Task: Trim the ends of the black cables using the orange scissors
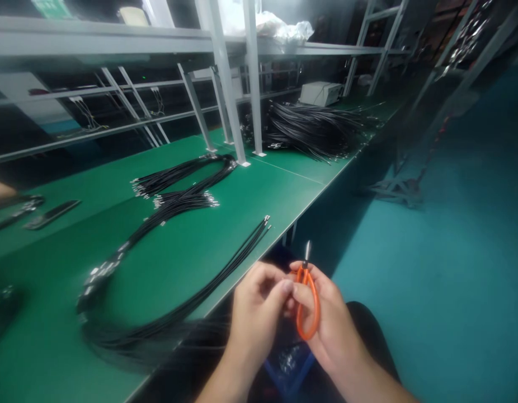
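Beyond the table's front edge, my right hand (pixel 332 313) is closed around orange-handled scissors (pixel 313 305), whose short blades point up and away. Close beside it is my left hand (pixel 259 308), its thumb and fingers pinched together near the scissor handles. Whatever sits between those fingertips is too small or hidden to make out. A bundle of thin black cables (pixel 166 322) curves over the green table, and blurred strands run toward my left wrist. Several cable ends with light tips (pixel 266 219) lie near the edge, ahead of my left hand.
More black cables (pixel 179 198) lie bent on the green table (pixel 284 179), with a large pile (pixel 313 129) farther back. Grey posts (pixel 231 95) carry a shelf above. At far left are a phone-like object (pixel 53 214) and part of another person's hand (pixel 1 190).
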A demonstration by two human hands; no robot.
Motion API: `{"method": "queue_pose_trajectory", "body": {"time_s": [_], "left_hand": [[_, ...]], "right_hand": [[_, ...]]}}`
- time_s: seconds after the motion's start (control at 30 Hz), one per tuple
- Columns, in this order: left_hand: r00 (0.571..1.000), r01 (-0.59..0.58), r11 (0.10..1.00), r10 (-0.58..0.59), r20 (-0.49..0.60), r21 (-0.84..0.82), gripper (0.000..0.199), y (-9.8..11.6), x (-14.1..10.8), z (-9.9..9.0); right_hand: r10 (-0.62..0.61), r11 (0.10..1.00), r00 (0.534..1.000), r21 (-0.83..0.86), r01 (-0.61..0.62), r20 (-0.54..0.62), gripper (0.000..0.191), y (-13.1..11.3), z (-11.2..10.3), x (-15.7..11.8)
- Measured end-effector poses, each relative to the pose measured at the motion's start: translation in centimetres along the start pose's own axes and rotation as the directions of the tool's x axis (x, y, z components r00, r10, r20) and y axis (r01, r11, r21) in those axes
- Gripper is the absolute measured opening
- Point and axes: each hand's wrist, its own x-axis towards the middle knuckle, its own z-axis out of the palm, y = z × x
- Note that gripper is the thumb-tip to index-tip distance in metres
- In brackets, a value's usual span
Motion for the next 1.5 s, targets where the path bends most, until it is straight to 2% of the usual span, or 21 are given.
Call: {"method": "queue_pose_trajectory", "body": {"time_s": [0.13,0.23,0.33,0.43,0.6,0.7,0.8,0.9,0.97,1.0,1.07,1.1,1.17,1.27,1.33,1.43,1.5], "left_hand": [[0.998,-0.009,0.99,0.019,0.067,-0.139,0.01,0.2,0.4,-0.3],[0.998,-0.024,0.982,0.034,0.05,-0.188,0.012,-0.1,0.4,-0.5],[0.999,0.012,0.971,-0.003,0.036,-0.239,0.01,-0.4,0.3,-0.5],[0.998,0.031,0.965,-0.017,0.056,-0.26,0.004,-0.4,0.2,-0.4],[0.997,0.058,0.939,-0.035,0.073,-0.339,0.009,0.0,0.3,-0.3],[0.995,0.091,0.94,-0.069,0.079,-0.33,0.004,0.2,0.4,-0.4],[0.993,0.077,0.958,-0.05,0.103,-0.278,0.006,0.1,0.3,-0.6],[1.0,-0.005,0.99,0.009,0.026,-0.143,0.006,-0.1,0.3,-1.1],[0.987,-0.137,0.984,0.145,-0.066,0.113,0.006,0.0,0.1,-1.4],[0.965,-0.216,0.937,0.247,-0.083,0.273,0.013,0.1,0.1,-1.5],[0.901,-0.342,0.775,0.43,-0.049,0.531,0.022,0.6,-0.1,-1.6],[0.874,-0.379,0.704,0.486,-0.018,0.6,0.023,0.8,-0.2,-1.6],[0.853,-0.388,0.655,0.522,-0.017,0.648,0.019,1.2,-0.2,-1.5],[0.858,-0.327,0.68,0.505,-0.096,0.656,0.013,1.4,-0.4,-1.6],[0.89,-0.285,0.722,0.443,-0.104,0.63,0.013,1.3,-0.5,-1.8],[0.974,-0.187,0.863,0.226,-0.029,0.468,0.011,1.2,-0.7,-2.0],[0.994,-0.111,0.939,0.11,0.021,0.327,0.006,1.0,-0.6,-1.9]], "right_hand": [[-0.016,1.0,0.999,0.007,0.016,0.031,0.023,-0.1,-0.4,0.3],[-0.021,1.0,0.999,0.013,0.021,0.042,0.022,-0.1,-0.5,0.4],[-0.012,1.0,0.999,0.002,0.012,0.044,0.022,-0.1,-0.6,0.4],[-0.004,1.0,0.999,0.008,0.003,0.041,0.023,-0.1,-0.6,0.3],[-0.014,0.999,0.999,0.032,0.013,0.052,0.022,-0.1,-0.5,0.5],[-0.005,0.999,0.999,0.034,0.003,0.049,0.022,-0.1,-0.4,0.5],[-0.006,0.999,0.999,0.042,0.004,0.044,0.022,-0.1,-0.3,0.5],[-0.006,0.999,0.999,0.05,0.005,0.035,0.023,-0.2,-0.2,0.5],[-0.008,0.998,1.0,0.058,0.006,0.023,0.024,-0.2,0.0,0.6],[-0.009,0.998,1.0,0.061,0.008,0.02,0.025,-0.2,0.0,0.6],[-0.007,0.997,1.0,0.073,0.005,0.024,0.025,0.1,0.2,0.7],[-0.002,0.997,1.0,0.079,-0.001,0.028,0.025,0.2,0.2,0.8],[0.01,0.996,0.999,0.091,-0.014,0.04,0.024,0.4,0.4,0.8],[0.005,0.995,0.998,0.101,-0.012,0.069,0.022,0.3,0.6,0.6],[-0.018,0.994,0.997,0.105,0.011,0.071,0.02,0.1,0.9,0.5],[-0.049,0.991,0.997,0.127,0.041,0.064,0.021,0.0,1.2,0.7],[-0.056,0.987,0.997,0.153,0.046,0.061,0.022,0.2,1.4,0.9]]}}
